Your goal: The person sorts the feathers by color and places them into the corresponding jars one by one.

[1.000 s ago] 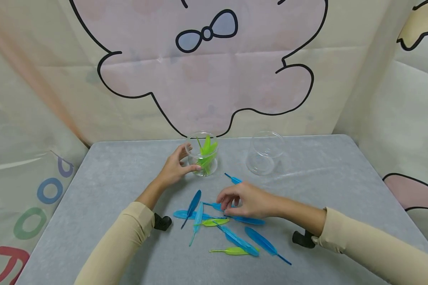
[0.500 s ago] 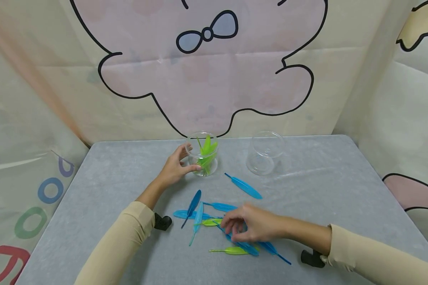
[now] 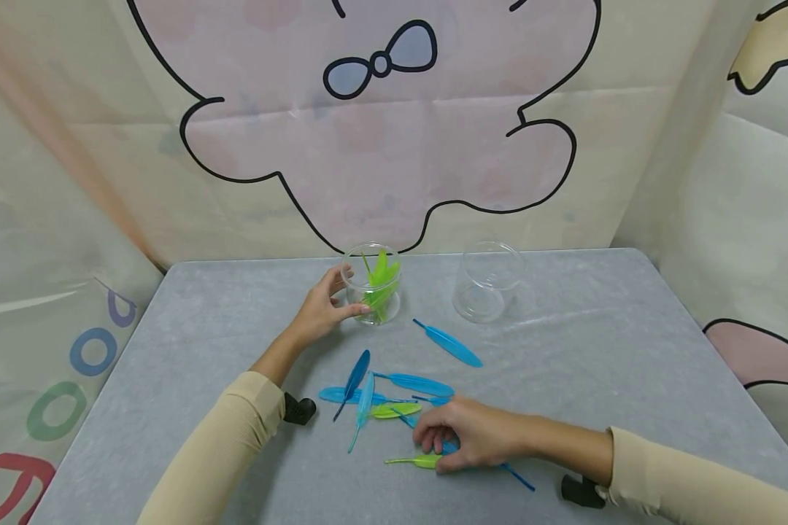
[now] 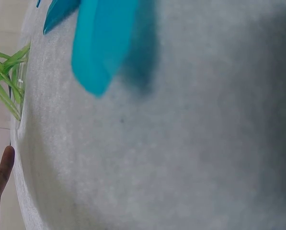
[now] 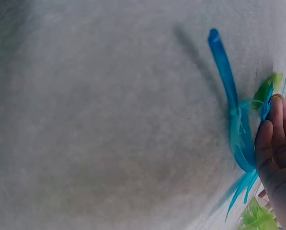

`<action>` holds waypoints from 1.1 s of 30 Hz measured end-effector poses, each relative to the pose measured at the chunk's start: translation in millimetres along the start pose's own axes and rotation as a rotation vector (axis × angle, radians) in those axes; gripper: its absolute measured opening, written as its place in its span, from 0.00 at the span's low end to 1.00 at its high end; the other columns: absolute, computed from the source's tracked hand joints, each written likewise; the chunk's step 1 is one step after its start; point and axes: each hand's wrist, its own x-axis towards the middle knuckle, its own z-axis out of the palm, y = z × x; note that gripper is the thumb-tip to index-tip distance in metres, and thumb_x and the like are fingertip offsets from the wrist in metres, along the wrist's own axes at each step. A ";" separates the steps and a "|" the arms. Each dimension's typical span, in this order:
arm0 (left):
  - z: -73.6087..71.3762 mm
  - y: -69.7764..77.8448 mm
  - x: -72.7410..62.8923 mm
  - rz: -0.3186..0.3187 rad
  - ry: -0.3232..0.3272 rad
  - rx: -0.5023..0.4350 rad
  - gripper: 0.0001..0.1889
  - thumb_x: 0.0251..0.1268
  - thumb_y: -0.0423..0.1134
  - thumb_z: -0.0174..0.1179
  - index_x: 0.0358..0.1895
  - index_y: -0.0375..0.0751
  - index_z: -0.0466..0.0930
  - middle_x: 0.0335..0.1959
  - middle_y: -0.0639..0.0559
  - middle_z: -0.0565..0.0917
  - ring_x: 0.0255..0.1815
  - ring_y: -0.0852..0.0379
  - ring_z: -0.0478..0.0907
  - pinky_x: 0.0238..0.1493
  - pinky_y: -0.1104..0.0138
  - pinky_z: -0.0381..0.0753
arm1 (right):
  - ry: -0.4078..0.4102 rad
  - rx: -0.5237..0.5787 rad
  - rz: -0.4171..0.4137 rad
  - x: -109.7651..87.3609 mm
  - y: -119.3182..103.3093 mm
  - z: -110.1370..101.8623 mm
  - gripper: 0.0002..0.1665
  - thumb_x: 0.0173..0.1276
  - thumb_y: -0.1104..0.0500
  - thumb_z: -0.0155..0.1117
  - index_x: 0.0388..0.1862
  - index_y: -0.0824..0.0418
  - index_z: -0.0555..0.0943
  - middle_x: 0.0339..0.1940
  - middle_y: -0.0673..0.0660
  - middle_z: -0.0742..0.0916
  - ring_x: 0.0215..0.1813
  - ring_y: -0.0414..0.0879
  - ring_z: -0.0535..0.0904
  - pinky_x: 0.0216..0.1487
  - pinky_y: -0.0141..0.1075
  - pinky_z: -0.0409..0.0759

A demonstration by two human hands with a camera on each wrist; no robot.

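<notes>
Right hand [image 3: 476,435] now overlaps the nearer green feather [image 3: 427,461].

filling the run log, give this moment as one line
left grip: holds cup of green feathers | right grip: over blue feathers, hold unclear

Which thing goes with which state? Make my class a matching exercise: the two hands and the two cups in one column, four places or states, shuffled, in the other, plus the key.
Things
1. the left hand
2. the right hand
3. the left cup
4. the right cup

Places or states
A. at the loose feathers on the table
B. see-through, with no feather in it
C. grips a cup's side
D. contains green feathers

Right pairs: 1-C, 2-A, 3-D, 4-B
</notes>
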 end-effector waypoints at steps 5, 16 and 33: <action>0.3 -0.4 -0.5 0.003 0.002 0.005 0.45 0.60 0.43 0.72 0.77 0.42 0.55 0.74 0.40 0.65 0.75 0.44 0.62 0.68 0.44 0.66 | 0.019 -0.073 -0.032 -0.7 0.6 3.1 0.17 0.62 0.63 0.74 0.49 0.58 0.82 0.39 0.46 0.86 0.41 0.31 0.81 0.42 0.25 0.81; 1.2 0.8 -0.9 0.012 -0.003 -0.009 0.46 0.61 0.43 0.72 0.77 0.39 0.54 0.74 0.38 0.64 0.75 0.41 0.61 0.67 0.42 0.65 | 0.029 -0.192 -0.036 -4.5 1.1 8.6 0.19 0.61 0.63 0.74 0.51 0.56 0.82 0.40 0.43 0.84 0.42 0.30 0.78 0.44 0.21 0.77; 0.2 -1.2 0.0 0.004 -0.002 0.019 0.45 0.61 0.43 0.72 0.77 0.38 0.55 0.74 0.40 0.65 0.75 0.43 0.61 0.67 0.43 0.66 | 0.046 -0.202 -0.045 -3.2 0.8 11.7 0.15 0.64 0.65 0.71 0.49 0.55 0.83 0.41 0.42 0.84 0.41 0.28 0.78 0.43 0.20 0.77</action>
